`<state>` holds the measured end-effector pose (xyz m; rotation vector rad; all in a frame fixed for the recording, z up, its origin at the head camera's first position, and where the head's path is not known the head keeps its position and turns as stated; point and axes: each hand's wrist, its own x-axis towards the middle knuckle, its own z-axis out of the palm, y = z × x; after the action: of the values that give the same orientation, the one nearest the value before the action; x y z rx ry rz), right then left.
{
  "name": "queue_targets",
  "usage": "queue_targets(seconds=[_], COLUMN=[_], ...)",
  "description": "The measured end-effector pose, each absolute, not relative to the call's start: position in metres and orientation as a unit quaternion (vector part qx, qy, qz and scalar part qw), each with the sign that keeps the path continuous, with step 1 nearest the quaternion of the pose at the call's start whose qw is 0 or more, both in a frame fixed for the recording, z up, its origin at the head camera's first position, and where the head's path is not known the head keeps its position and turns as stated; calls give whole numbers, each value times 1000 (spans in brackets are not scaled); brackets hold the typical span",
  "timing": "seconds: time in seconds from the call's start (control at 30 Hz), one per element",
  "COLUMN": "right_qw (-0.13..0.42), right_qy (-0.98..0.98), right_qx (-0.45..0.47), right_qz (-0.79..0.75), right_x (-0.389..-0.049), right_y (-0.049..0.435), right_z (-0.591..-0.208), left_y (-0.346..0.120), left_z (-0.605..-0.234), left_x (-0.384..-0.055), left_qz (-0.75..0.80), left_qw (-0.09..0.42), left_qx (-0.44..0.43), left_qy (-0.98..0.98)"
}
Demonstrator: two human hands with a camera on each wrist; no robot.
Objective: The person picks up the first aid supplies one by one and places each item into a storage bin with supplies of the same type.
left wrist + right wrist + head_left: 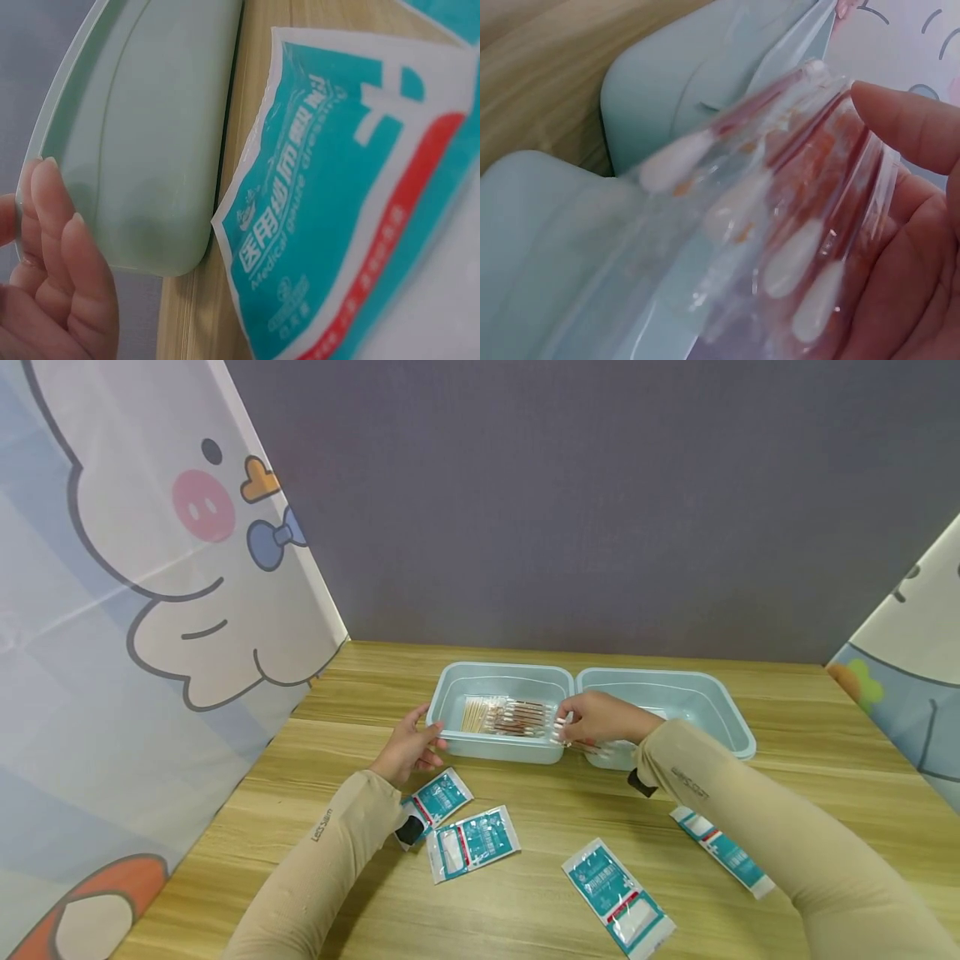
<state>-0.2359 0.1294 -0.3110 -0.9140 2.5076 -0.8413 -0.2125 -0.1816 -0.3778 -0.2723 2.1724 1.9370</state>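
Observation:
My left hand (411,746) holds the left end of a pale blue plastic basin (502,747), its thumb on one side of the rim and its fingers on the other. In the left wrist view those fingers (52,232) lie against the basin's wall. My right hand (602,717) pinches a clear film pack of cotton swabs (802,217) with white tips and reddish-brown shafts. This pack hangs over the spot where the left basin meets a second pale blue basin (738,731). Inside the left basin lie more packed brown swabs (521,718) and pale wooden sticks (474,716).
Teal and white gauze dressing packets lie on the wooden table: one (441,795) by my left wrist, another (474,843) just in front, a third (621,897) near the middle front, and one (723,852) beside my right forearm. A grey panel (562,510) stands behind.

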Motion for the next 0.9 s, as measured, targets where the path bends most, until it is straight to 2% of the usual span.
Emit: queue_targets(seconds=[0.4,0.9], right_qw=[172,171], right_qy=[904,908], right_qx=[-296,-316], right_qz=[-256,-216], right_x=[-241,-245], right_y=[112,97], right_z=[-295,-286], left_y=[-181,-181], left_z=[-377,-376], left_x=[-212,-211], left_qz=[660,658], left_qw=[109,108], left_qx=[-91,-90], left_qy=[738,740])
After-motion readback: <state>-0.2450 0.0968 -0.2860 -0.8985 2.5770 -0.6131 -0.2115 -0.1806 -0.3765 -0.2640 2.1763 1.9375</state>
